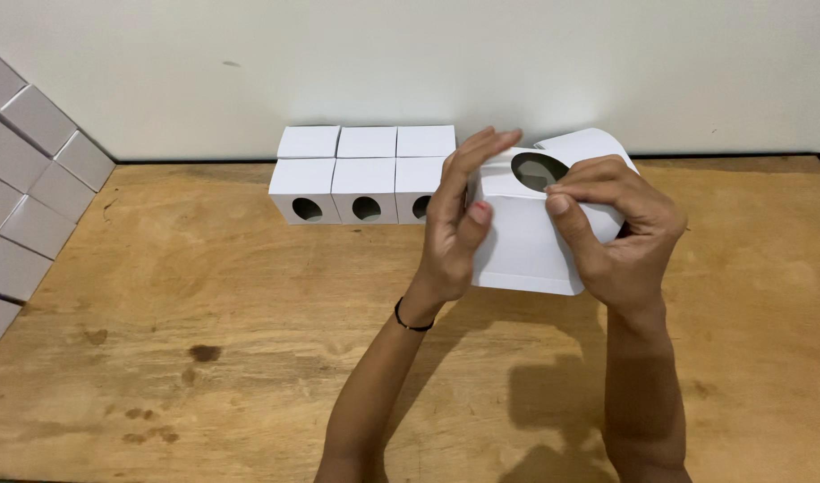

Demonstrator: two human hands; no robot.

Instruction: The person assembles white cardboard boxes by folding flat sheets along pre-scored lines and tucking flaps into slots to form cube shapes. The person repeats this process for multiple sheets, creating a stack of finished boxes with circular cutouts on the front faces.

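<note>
Both hands pinching white box (526, 246) above counter (249, 340): left hand (454, 224) flat on side, right hand (611, 228) at top flap. Thin card, likely light, crushable; best held by edges.

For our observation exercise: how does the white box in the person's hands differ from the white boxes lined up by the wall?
The held box is lifted off the wooden table, between left hand and right hand; the row of boxes rests on it. The held box's top flap is open and curved; the row's tops are closed flat. Its oval hole faces up; theirs face forward. Both are white card with oval cut-outs.
</note>
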